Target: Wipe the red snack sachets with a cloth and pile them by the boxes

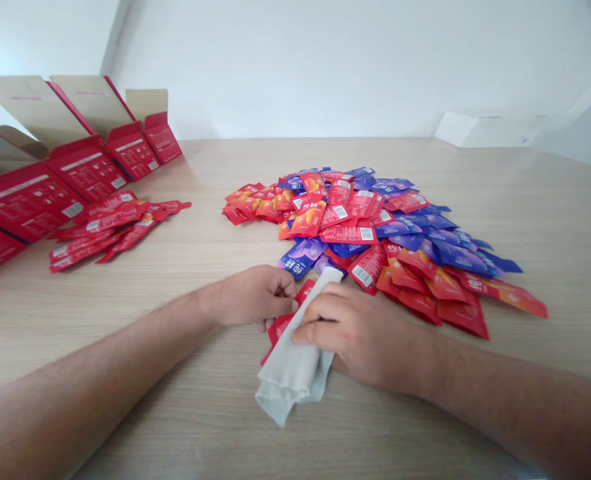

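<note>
White cloth (pixel 288 367), one piece, is pinched between the thumb and fingers of the right hand (pixel 370 333). It lies over one red packet (pixel 278 328) on the table (pixel 190 413), hiding much of it; the left hand (pixel 252 293) curls narrowly at the packet's left edge, its grip too hidden to tell. Just beyond spreads a heap of red and blue packets (pixel 350 213), overlapping past counting. Leftward lie several red packets (pixel 110 230) before at least four open red boxes (pixel 85 170); one white box (pixel 500 131) stands far right.

Both bare forearms (pixel 140 357) slant inward, left grip (pixel 260 297) curled, right grip (pixel 368 330) closed in a pinch.
</note>
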Available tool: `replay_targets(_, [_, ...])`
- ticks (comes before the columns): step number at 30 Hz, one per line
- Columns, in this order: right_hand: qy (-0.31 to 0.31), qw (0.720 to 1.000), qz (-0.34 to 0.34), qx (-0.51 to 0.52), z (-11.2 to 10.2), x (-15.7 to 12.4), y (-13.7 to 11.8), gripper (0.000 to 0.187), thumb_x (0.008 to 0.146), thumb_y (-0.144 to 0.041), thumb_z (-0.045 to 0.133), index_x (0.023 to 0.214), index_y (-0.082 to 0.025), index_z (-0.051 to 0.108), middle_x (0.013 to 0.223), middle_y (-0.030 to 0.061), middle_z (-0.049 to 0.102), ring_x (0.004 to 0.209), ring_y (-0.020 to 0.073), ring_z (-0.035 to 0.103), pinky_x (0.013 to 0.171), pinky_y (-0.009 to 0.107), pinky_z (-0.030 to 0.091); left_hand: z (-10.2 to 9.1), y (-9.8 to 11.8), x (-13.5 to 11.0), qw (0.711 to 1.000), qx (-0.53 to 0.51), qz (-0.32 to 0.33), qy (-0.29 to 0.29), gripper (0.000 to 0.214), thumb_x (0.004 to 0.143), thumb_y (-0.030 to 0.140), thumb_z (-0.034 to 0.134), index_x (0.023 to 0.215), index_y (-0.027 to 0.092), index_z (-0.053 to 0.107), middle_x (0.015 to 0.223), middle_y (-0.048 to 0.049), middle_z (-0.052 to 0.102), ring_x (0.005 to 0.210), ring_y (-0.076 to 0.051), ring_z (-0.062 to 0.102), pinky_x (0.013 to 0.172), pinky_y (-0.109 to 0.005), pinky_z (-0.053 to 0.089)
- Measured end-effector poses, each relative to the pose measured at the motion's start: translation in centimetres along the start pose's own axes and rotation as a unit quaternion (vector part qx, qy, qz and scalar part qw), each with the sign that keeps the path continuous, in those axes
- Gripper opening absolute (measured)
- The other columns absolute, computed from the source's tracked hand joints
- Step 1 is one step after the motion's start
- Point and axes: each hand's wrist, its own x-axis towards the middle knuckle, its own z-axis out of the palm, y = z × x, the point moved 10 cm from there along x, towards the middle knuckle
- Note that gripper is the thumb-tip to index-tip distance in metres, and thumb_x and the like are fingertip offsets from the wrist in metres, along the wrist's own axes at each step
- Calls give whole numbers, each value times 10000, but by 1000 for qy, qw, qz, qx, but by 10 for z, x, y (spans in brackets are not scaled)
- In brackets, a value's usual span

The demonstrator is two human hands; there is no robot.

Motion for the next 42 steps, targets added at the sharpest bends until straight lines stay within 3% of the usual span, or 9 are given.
replay_targets(6, [25, 999, 40, 3, -3, -1, 10, 282, 906, -94, 666, 1168, -179, 726, 1092, 86, 678, 1036, 249, 576, 918, 405, 492, 2, -3, 0, 1000, -10, -14, -9, 138, 865, 334, 606, 848, 198, 591, 624, 44, 628, 524, -114, 623, 498, -202, 517])
replay_targets(11, [-4, 1000, -16, 2, 2, 0, -3, 254, 944, -158, 661, 1184, -202, 734, 1066, 82, 687, 1048, 251, 581, 935, 413, 498, -1, -1, 0, 1000, 2, 3, 1, 162, 859, 360, 620, 826, 207, 578, 586, 57, 586, 520, -118, 607, 462, -190, 475])
replay_targets(16, [34, 999, 32, 5, -5, -1, 9, 327, 886, -75, 673, 1190, -181, 730, 1083, 83, 682, 1031, 247, 576, 918, 405, 500, 2, -4, 0, 1000, -4, -8, -5, 170, 857, 373, 614, 830, 207, 586, 601, 51, 600, 524, -121, 618, 476, -197, 488])
replay_targets(21, [6, 1000, -16, 6, -1, 0, -2, 265, 933, -138, 658, 1177, -198, 741, 1059, 81, 691, 1025, 251, 582, 911, 409, 505, -1, -3, 1, 1000, 3, -2, 4, 171, 850, 369, 626, 825, 206, 579, 588, 56, 583, 519, -117, 607, 463, -187, 476])
replay_targets(26, [30, 999, 38, 7, -4, -1, 10, 330, 884, -75, 674, 1193, -180, 726, 1106, 83, 684, 1042, 251, 574, 926, 406, 496, 1, -2, 0, 1000, 0, -7, -7, 152, 855, 351, 607, 830, 202, 590, 604, 47, 607, 521, -120, 613, 480, -201, 496])
replay_targets(31, [-2, 1000, -22, 10, 1, 0, -4, 253, 941, -145, 655, 1171, -207, 740, 1062, 77, 696, 1040, 248, 582, 931, 411, 498, -2, 0, 0, 1000, 3, 0, 3, 168, 845, 359, 632, 820, 201, 582, 590, 54, 582, 523, -112, 604, 466, -180, 473])
replay_targets(36, [35, 999, 27, 14, -5, -1, 8, 316, 894, -74, 657, 1180, -187, 731, 1087, 85, 687, 1035, 247, 582, 915, 402, 499, 1, -5, 0, 1000, -1, -8, -2, 172, 855, 376, 617, 842, 206, 596, 604, 48, 603, 521, -121, 620, 472, -193, 487])
replay_targets(42, [-2, 1000, -26, 10, 2, 0, -5, 254, 950, -149, 646, 1180, -207, 736, 1065, 74, 697, 1038, 247, 585, 941, 410, 492, -1, -3, 1, 1000, -4, 2, 2, 175, 856, 368, 630, 819, 207, 574, 584, 58, 581, 511, -113, 599, 459, -185, 479])
